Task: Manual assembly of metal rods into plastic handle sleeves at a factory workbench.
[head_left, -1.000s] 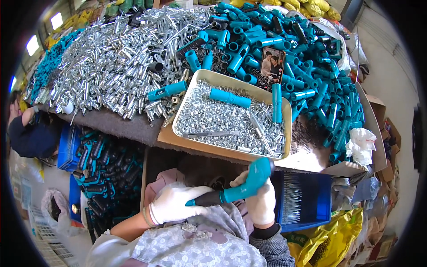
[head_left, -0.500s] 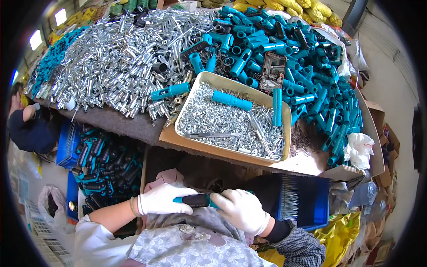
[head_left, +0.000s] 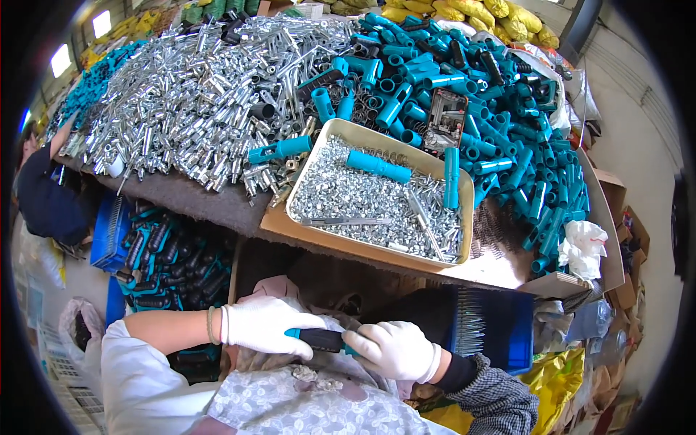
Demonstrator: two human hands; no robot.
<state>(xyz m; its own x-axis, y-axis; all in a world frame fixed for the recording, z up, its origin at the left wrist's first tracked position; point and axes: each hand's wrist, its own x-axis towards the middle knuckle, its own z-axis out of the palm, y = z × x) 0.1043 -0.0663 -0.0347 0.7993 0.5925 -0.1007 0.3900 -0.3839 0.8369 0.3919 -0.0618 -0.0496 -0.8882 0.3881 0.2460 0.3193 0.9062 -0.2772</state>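
Observation:
Over my lap, both white-gloved hands hold one black and teal tool handle (head_left: 321, 339) lying level between them. My left hand (head_left: 270, 328) is closed around its left end. Around the right end wrap the fingers of my right hand (head_left: 396, 351), which hide that end. Just beyond the hands, on the bench, stands a cream tray (head_left: 291, 197) of small silver metal parts (head_left: 348, 190). A teal plastic tube (head_left: 378, 166) lies across those parts, and another teal tube (head_left: 452, 178) leans at the tray's right side.
Shiny metal parts (head_left: 196, 101) heap the bench on the left, teal housings (head_left: 507, 145) on the right. Below the bench are finished-looking black and teal handles (head_left: 163, 254) at left and a blue bin (head_left: 518, 337) at right. A co-worker (head_left: 52, 196) reaches in at far left.
My left forearm has risen a little and the handle has shifted slightly right, still in both hands. The co-worker at far left now stretches an arm onto the heap.

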